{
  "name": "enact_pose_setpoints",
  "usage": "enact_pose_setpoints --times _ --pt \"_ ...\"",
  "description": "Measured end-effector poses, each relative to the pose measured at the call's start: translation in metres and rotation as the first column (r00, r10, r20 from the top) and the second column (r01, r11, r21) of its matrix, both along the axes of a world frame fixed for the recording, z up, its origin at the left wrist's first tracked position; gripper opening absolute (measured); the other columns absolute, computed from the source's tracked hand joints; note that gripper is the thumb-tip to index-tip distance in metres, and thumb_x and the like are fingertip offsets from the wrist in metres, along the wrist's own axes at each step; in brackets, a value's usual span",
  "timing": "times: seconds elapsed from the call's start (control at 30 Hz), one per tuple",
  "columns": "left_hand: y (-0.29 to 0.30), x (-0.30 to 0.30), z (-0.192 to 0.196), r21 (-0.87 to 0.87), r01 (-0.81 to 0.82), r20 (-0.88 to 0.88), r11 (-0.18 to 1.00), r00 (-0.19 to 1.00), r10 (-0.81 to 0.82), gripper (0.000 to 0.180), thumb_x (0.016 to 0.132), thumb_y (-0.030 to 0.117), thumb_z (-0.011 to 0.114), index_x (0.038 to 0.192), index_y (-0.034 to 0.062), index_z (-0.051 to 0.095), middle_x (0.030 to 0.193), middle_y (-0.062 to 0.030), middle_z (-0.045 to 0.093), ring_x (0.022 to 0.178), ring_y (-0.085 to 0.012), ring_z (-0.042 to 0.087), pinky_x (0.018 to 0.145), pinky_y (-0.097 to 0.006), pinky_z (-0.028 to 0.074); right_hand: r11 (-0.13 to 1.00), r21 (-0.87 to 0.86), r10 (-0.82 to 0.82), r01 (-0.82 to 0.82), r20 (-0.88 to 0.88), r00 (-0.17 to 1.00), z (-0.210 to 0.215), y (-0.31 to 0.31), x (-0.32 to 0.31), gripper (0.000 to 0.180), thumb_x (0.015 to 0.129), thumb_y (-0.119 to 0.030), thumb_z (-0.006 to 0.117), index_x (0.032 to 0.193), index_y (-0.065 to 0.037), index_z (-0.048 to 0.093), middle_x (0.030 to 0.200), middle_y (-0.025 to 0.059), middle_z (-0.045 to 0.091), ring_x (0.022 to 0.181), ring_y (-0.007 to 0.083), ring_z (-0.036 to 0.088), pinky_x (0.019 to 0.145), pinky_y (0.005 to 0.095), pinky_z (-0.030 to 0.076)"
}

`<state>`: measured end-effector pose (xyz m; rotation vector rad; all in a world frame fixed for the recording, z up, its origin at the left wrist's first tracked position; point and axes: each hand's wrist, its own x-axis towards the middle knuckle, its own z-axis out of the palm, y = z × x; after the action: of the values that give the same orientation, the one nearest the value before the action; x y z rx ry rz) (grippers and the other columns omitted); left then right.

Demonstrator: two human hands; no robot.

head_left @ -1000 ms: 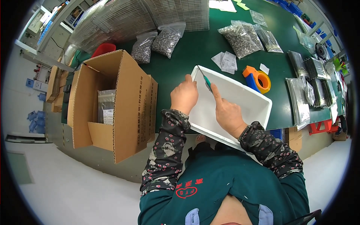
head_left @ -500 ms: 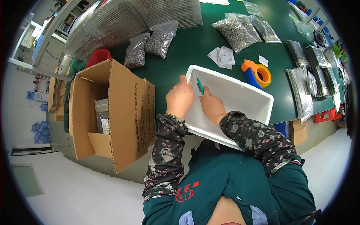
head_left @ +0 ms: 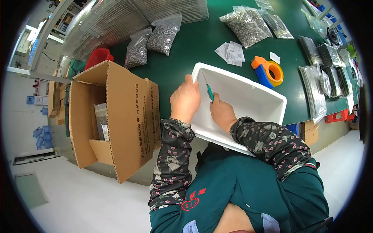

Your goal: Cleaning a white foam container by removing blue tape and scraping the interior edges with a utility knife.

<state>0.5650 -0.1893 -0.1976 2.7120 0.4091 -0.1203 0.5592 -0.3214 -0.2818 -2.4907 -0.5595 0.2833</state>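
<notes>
Fingers of the right hand (head_left: 222, 113) pinch a teal-handled tool (head_left: 209, 91) inside the white tray (head_left: 254, 101). Left hand (head_left: 185, 100) closes over the tray's near-left rim, steadying it. Tray overhangs the green table (head_left: 182, 62) edge, with a cardboard box (head_left: 116, 116) just left. Both forearms angle inward.

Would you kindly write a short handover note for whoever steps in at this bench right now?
Left hand: gripping the near-left rim of the white tray.
Right hand: inside the tray, holding a teal-handled tool at its left wall.
Tray sits on the green table, overhanging its near edge; its visible part looks empty.
Open cardboard box to the left, bags of small parts behind.
Done and left: cannot tell from this view.
</notes>
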Motion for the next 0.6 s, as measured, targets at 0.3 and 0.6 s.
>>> enact_pose_setpoints --times 0.3,0.6 --pt "-0.0008 -0.0001 0.0001 -0.005 0.003 -0.022 1.000 1.000 -0.003 0.022 0.087 0.022 0.045 0.092 0.0001 0.041 0.076 -0.0195 0.061 0.073 -0.0375 0.060 0.063 -0.047 0.048 0.998 -0.054 0.022 -0.022 -0.002 1.000 -0.0074 0.0005 0.0011 0.022 0.081 -0.005 0.045 0.100 0.002 0.038 0.071 0.0179 0.059 0.060 0.0335 0.059 0.053 0.0420 0.048" --pt "-0.0008 0.0008 -0.0014 -0.001 0.007 -0.003 1.000 1.000 -0.007 0.023 0.087 0.022 0.045 0.093 0.0000 0.041 0.078 -0.0194 0.061 0.073 -0.0370 0.060 0.063 -0.047 0.048 0.994 -0.100 0.040 -0.053 -0.134 0.990 0.0005 -0.0039 0.0026 0.021 0.079 -0.002 0.043 0.099 0.003 0.037 0.071 0.0195 0.059 0.062 0.0376 0.059 0.056 0.0449 0.047"
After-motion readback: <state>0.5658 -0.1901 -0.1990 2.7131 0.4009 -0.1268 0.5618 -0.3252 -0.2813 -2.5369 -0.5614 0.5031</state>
